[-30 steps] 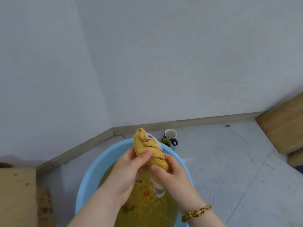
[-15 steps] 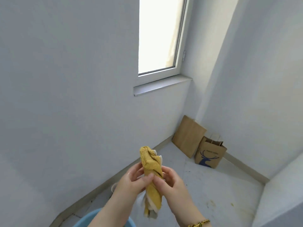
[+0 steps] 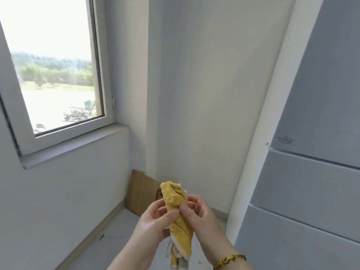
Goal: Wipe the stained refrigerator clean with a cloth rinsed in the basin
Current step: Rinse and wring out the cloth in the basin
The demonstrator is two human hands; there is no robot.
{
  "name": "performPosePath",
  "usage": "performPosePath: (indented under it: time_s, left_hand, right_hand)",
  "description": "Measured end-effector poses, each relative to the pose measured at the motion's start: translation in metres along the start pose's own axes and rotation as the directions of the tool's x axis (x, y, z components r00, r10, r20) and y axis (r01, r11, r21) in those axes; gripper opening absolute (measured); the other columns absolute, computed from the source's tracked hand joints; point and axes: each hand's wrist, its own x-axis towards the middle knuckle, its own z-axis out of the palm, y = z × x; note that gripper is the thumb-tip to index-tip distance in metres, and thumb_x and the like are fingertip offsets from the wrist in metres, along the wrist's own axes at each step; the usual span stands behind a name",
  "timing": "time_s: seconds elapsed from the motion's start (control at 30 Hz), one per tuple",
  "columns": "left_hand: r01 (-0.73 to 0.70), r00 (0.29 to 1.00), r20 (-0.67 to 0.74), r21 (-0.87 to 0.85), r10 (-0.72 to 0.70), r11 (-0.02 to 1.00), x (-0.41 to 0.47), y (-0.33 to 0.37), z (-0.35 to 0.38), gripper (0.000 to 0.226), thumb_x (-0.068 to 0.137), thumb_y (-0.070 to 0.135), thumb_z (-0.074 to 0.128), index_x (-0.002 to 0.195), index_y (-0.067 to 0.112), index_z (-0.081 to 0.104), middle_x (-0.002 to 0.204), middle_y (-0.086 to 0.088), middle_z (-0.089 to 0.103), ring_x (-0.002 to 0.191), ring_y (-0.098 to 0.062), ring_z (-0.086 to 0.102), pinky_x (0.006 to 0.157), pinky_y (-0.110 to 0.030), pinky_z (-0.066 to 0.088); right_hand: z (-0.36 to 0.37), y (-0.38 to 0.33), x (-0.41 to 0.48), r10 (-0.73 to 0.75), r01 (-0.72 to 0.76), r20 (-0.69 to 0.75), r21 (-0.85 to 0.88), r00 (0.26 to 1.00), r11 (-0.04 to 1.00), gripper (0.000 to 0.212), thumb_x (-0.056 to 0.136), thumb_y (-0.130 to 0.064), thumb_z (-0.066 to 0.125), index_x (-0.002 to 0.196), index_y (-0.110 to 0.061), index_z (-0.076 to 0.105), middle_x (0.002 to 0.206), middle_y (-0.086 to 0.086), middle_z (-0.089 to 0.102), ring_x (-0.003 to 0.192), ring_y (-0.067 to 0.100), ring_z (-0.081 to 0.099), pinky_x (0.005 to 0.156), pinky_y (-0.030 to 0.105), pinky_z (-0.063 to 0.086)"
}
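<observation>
- Head view: a cloth (image 3: pixel 182 234) is held upright at 6 o'clock in the frame, in front of a pale wall (image 3: pixel 204 94).
- The cloth is twisted into a tight roll. Its towelling is mustard yellow with a nubbly pile, and a whitish backing is shown along the folds.
- The upper end is bunched above the fingers, with a whitish edge exposed on its 3 o'clock side.
- The lower end hangs limp below the hands, where whitish and greyish layers are seen under the yellow.
- The left hand (image 3: pixel 152 221) is curled round the roll from 9 o'clock, with its thumb pressed on the front of the cloth.
- The right hand (image 3: pixel 200 213) is closed on the roll from 3 o'clock, its thumb tip set on the cloth just beside the left thumb.
- A woven yellow-and-green bracelet (image 3: pixel 229 260) is worn on the right wrist.
- The fridge (image 3: pixel 311 182) is seen at 3 o'clock, well apart from the cloth. Its grey front is crossed by horizontal seams, and a small printed label is placed near the upper seam.
- A window (image 3: pixel 52 65) is set at 10 o'clock, with trees and parked scooters shown outside and a sill (image 3: pixel 78 145) beneath.
- A brown bag (image 3: pixel 141 191) is leaned in the corner on the floor (image 3: pixel 116 240), at 10 o'clock from the cloth.
</observation>
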Motion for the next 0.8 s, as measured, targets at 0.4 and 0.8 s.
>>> performPosePath:
  time_s: [0.4, 0.8]
  left_hand:
    - [0.045, 0.973, 0.221, 0.105, -0.068, 0.993, 0.117, -0.009, 0.092, 0.045, 0.067, 0.022, 0.077, 0.106, 0.01, 0.059, 0.102, -0.012, 0.069, 0.088, -0.027, 0.068, 0.059, -0.029, 0.052]
    - [-0.013, 0.995, 0.099, 0.355, -0.024, 0.935, 0.278, 0.041, -0.005, 0.008, 0.087, 0.01, 0.058, 0.082, 0.016, 0.061, 0.076, -0.004, 0.059, 0.067, -0.015, 0.054, 0.063, -0.023, 0.045]
  right_hand:
    - [-0.103, -0.02, 0.061, -0.096, 0.09, -0.26, -0.034, 0.961, 0.995, 0.025, 0.087, -0.023, 0.058, 0.109, -0.03, 0.052, 0.106, -0.006, 0.062, 0.09, 0.004, 0.063, 0.066, 0.015, 0.051]
    - [-0.071, -0.011, 0.165, -0.163, 0.172, -0.678, -0.054, 0.717, 0.984, 0.018, 0.091, -0.011, 0.051, 0.088, -0.026, 0.061, 0.09, -0.007, 0.066, 0.061, -0.01, 0.061, 0.052, 0.004, 0.044]
